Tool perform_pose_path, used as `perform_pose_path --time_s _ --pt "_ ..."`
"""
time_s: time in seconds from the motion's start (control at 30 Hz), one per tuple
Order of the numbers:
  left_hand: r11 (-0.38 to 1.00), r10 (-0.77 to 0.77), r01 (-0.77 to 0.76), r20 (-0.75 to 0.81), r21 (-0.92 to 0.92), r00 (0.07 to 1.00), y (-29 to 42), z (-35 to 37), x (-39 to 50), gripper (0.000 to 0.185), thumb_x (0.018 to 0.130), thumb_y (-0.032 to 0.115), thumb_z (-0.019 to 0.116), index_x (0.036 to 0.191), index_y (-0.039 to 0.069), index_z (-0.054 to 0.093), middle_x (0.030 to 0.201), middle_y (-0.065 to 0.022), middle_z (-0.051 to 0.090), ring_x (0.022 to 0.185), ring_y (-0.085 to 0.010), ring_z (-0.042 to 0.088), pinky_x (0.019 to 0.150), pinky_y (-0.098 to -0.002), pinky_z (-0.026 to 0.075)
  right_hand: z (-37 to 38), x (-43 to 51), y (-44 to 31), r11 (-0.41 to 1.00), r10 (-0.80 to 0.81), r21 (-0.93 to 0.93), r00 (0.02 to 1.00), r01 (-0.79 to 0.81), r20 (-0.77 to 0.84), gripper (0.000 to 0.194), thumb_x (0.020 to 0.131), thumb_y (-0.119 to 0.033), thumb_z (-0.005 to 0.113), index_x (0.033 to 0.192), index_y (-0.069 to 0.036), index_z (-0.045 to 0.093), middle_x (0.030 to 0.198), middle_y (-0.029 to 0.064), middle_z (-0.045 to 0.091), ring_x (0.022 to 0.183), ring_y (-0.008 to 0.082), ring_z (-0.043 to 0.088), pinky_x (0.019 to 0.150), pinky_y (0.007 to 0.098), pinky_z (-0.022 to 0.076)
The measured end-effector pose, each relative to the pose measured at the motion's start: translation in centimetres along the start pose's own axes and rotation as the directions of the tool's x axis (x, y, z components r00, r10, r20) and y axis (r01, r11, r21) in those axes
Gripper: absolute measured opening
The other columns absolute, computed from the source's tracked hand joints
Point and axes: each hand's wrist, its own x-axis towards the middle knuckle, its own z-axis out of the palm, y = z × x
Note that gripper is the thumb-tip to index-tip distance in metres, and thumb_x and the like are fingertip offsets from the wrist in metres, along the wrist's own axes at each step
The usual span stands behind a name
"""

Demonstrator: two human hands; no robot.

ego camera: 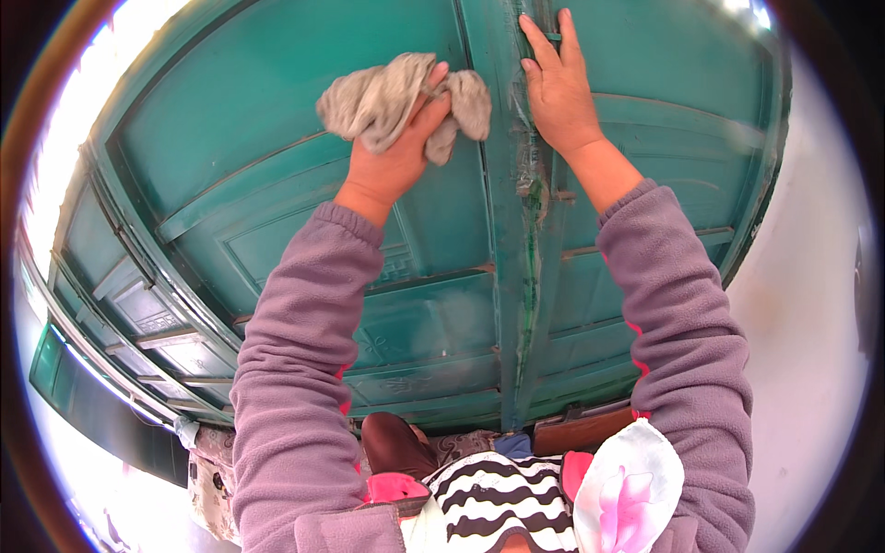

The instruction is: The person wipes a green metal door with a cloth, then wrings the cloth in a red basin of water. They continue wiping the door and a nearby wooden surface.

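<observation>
My left hand [397, 155] grips a crumpled grey-beige cloth [377, 97] against or just over the panel of a green door [276, 76], left of the door's vertical seam. Part of the cloth bunches out between the fingers on the right. To the right, my right hand [560, 97] lies with fingers spread on the green frame, its fingertips near a small green latch or handle [553, 36]. Clear tape [531, 162] runs down the post beside that hand, wrinkled and partly loose. Whether the cloth touches the door is hard to tell.
A pale wall [788, 290] stands at the right. More green framed panels [148, 304] extend at the left, beside bright light. Patterned fabric [211, 477] lies low at the left. A reddish-brown board or box [581, 435] is at the door's foot.
</observation>
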Motion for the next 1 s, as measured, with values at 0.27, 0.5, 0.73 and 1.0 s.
perform_pose_path --time_s 0.27,0.5,0.73,1.0 --pt "0.999 -0.001 -0.004 -0.156 -0.032 0.988 1.7 -2.4 -1.4 0.039 0.078 0.017 0.071 0.117 0.014 0.067 0.13 -0.0103 0.062 0.12 -0.0286 0.058 0.1 -0.0414 0.048 -2.5 -0.1 0.1 0.998 0.012 0.06 0.99 -0.021 0.142 0.051 0.099 -0.015 0.056 0.149 -0.02 0.046 0.16 0.0254 0.024 0.144 0.0418 0.03 0.116 0.0448 0.0314" --pt "0.982 0.179 -0.164 0.2 -0.088 0.963 2.9 2.0 -8.1 0.054 0.083 0.029 0.067 0.135 0.015 0.058 0.131 -0.0084 0.06 0.124 -0.0294 0.055 0.105 -0.0475 0.041 -2.0 -3.8 -2.9 0.998 0.004 0.056 0.988 -0.012 0.151 0.058 0.093 -0.013 0.063 0.148 -0.016 0.046 0.159 0.0283 0.021 0.145 0.0464 0.027 0.118 0.0491 0.0277" --pt "0.893 -0.375 0.418 0.237 -0.166 0.896 3.0 -1.2 -10.8 0.057 0.082 0.034 0.068 0.135 0.017 0.055 0.134 -0.0089 0.058 0.124 -0.0302 0.053 0.108 -0.0444 0.037 -1.4 -5.1 -1.7 1.0 0.013 0.012 0.984 -0.016 0.177 0.059 0.093 -0.011 0.062 0.15 -0.011 0.044 0.16 0.0293 0.018 0.147 0.046 0.022 0.12 0.0486 0.0224" --pt "0.555 -0.81 0.804 -0.084 0.212 0.581 -6.8 -10.4 -23.8 0.051 0.092 0.022 0.06 0.139 0.005 0.05 0.138 -0.017 0.054 0.124 -0.0383 0.052 0.103 -0.0434 0.043 -0.4 -5.5 -2.5 1.0 -0.019 -0.003 0.985 0.02 0.17 0.055 0.096 -0.01 0.056 0.15 -0.009 0.044 0.159 0.0314 0.018 0.148 0.0456 0.022 0.119 0.0487 0.0221"
